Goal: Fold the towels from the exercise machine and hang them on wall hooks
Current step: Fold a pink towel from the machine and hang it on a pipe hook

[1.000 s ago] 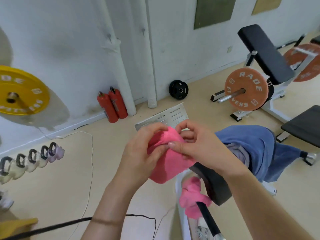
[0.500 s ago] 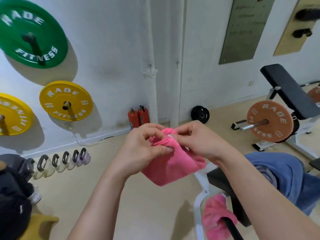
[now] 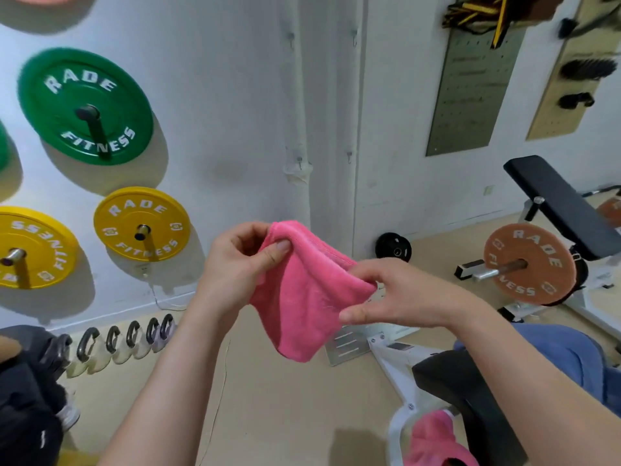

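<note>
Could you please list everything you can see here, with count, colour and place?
held towel: one, pink, centre, between both hands.
second towel: one, pink, machine frame, bottom right.
blue towel: one, blue, lower right edge.
green plate: one whole, green, wall peg, upper left.
yellow plates: two, yellow, wall pegs, left.
orange plate: one whole, orange, bench bar, right.
black plate: one, black, floor by wall.
kettlebells: several, pale, floor, lower left.
wall hooks: four, grey, wall centre.
bench pad: one, black, right.
left hand: one, pinches held towel's upper corner.
right hand: one, grips its right edge.
</note>
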A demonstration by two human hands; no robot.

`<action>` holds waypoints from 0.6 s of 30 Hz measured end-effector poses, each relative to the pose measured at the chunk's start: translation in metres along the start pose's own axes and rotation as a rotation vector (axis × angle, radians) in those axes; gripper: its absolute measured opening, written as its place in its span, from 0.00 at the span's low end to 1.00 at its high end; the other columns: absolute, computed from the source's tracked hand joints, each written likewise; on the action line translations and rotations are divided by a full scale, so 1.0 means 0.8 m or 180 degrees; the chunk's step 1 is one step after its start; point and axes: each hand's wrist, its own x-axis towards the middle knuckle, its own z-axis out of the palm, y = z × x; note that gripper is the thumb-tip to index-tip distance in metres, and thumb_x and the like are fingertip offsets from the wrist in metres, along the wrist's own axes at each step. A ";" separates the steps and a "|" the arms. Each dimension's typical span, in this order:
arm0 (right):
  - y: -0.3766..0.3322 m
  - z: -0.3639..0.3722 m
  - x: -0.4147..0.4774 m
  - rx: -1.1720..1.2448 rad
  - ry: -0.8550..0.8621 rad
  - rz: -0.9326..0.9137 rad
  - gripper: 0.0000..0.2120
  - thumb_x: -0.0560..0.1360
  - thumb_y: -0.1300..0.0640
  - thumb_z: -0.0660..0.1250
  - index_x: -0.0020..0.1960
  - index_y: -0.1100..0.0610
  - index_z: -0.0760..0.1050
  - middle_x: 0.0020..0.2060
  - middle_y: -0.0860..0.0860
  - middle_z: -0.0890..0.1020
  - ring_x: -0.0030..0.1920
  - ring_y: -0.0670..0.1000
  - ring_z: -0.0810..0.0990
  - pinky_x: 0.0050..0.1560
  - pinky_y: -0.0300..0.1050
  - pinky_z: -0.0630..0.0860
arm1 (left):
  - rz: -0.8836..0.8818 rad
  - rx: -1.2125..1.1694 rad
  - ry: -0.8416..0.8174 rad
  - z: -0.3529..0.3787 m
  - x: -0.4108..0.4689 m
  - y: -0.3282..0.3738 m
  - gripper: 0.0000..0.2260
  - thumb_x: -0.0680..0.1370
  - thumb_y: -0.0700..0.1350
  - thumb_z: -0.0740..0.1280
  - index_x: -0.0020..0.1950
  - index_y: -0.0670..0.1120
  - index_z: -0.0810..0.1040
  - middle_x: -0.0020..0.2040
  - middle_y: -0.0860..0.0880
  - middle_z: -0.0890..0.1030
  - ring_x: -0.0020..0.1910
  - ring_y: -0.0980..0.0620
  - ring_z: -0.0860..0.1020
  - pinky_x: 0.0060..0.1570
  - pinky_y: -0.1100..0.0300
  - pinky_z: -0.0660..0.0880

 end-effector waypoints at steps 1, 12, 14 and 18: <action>0.000 0.000 0.005 -0.0184 0.0057 -0.0002 0.19 0.67 0.39 0.73 0.45 0.55 0.80 0.43 0.54 0.82 0.45 0.54 0.80 0.52 0.55 0.77 | 0.0045 -0.0012 0.0075 -0.007 0.004 0.003 0.06 0.72 0.34 0.70 0.41 0.45 0.79 0.33 0.56 0.80 0.35 0.58 0.76 0.37 0.68 0.73; -0.050 -0.025 0.058 -0.0079 0.0563 -0.0304 0.20 0.70 0.42 0.70 0.32 0.59 0.78 0.28 0.48 0.76 0.28 0.45 0.71 0.30 0.38 0.66 | -0.0618 -0.0351 0.1561 0.005 0.052 -0.032 0.06 0.81 0.40 0.59 0.47 0.51 0.70 0.32 0.51 0.68 0.23 0.59 0.65 0.25 0.62 0.62; -0.038 -0.031 0.070 0.0580 0.0885 -0.0071 0.21 0.70 0.48 0.73 0.31 0.65 0.77 0.24 0.49 0.69 0.27 0.47 0.66 0.28 0.41 0.62 | -0.0636 -0.0293 0.1556 0.009 0.066 -0.034 0.02 0.80 0.42 0.60 0.50 0.49 0.71 0.34 0.51 0.69 0.22 0.62 0.67 0.25 0.64 0.64; -0.006 -0.038 0.107 0.1236 0.1408 0.0193 0.22 0.71 0.53 0.71 0.30 0.69 0.69 0.27 0.53 0.62 0.30 0.51 0.61 0.33 0.48 0.59 | -0.1164 -0.0354 0.0920 0.021 0.102 -0.045 0.13 0.80 0.54 0.61 0.45 0.45 0.77 0.35 0.50 0.78 0.32 0.54 0.75 0.34 0.60 0.71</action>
